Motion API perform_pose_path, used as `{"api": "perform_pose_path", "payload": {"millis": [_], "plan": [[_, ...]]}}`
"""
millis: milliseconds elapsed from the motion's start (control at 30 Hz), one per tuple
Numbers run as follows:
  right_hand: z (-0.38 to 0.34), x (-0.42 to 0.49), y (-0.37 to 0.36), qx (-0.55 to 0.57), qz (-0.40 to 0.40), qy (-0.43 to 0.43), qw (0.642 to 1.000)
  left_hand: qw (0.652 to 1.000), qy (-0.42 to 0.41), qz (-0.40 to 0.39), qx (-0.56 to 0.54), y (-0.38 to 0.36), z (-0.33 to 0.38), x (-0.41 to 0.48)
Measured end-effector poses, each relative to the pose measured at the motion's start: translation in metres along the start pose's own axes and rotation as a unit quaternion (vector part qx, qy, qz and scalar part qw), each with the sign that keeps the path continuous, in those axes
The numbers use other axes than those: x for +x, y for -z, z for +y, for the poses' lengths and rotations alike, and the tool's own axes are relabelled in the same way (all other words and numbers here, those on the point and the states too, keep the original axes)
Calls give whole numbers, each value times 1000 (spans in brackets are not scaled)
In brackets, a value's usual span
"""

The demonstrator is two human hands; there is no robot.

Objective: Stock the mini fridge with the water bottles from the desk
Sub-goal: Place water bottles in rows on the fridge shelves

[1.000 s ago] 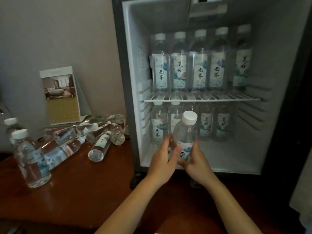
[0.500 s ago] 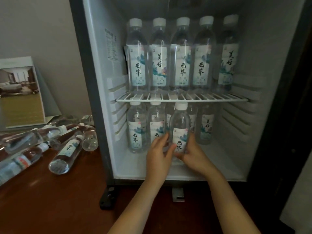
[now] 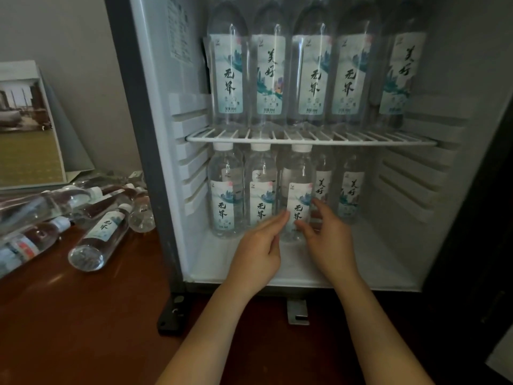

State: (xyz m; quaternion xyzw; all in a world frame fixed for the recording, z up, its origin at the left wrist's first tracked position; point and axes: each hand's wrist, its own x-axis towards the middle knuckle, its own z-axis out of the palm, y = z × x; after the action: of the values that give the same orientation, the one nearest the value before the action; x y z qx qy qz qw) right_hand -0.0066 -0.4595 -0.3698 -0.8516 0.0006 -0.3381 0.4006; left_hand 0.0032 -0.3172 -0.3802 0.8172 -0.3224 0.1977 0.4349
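**Left hand [image 3: 258,245] and right hand [image 3: 330,240] on a water bottle [image 3: 297,173] in the mini fridge [image 3: 155,162]**

The hands meet low on one water bottle, one on each side. The left hand's fingers are nearly straight, their tips pressed to the left edge of the label. The right hand pinches the bottle, with its thumb on the front of the label and its fingers curled round the right side.

The water bottle stands upright on the fridge floor [image 3: 374,259] in the lower compartment. Its white cap sits just under the wire shelf [image 3: 305,138]. It is third in a front row, just beside two upright neighbours [image 3: 224,190] on its left. Two more bottles [image 3: 351,190] stand further back on its right.

On the wire shelf a row of five bottles [image 3: 313,73] stands side by side with labels facing out; their caps are out of view.

Left of the fridge, on the brown wooden worktop [image 3: 83,315], loose bottles [image 3: 97,234] lie on their sides in a heap, and the nearest points its base toward the camera. Behind them a folded card [image 3: 25,134] with a printed photo stands near the wall.
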Motion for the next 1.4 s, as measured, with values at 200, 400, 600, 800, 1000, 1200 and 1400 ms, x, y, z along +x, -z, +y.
{"api": "perform_pose_path", "payload": {"millis": [200,400,600,800,1000,1200,1400], "plan": [[-3,-1,-1,-16,16,34,999,1000,8,-10,8,-4,-4,0],[-3,0,-2,-28,19,27,999,1000,2,7,13,-3,-1,-1],[-10,-4,-2,-34,98,20,994,989,-41,140,30,6,6,-1],[-19,-9,-2,-34,115,77,990,965,-96,243,5,18,21,-10],[-48,-20,-6,58,54,121,989,938,-160,293,97,64,20,-41],[-118,-40,-32,167,-23,146,975,933,-79,280,212,137,-30,-81],[-184,-71,-106,157,-112,230,954,896,220,265,280,178,-89,-96]]}}
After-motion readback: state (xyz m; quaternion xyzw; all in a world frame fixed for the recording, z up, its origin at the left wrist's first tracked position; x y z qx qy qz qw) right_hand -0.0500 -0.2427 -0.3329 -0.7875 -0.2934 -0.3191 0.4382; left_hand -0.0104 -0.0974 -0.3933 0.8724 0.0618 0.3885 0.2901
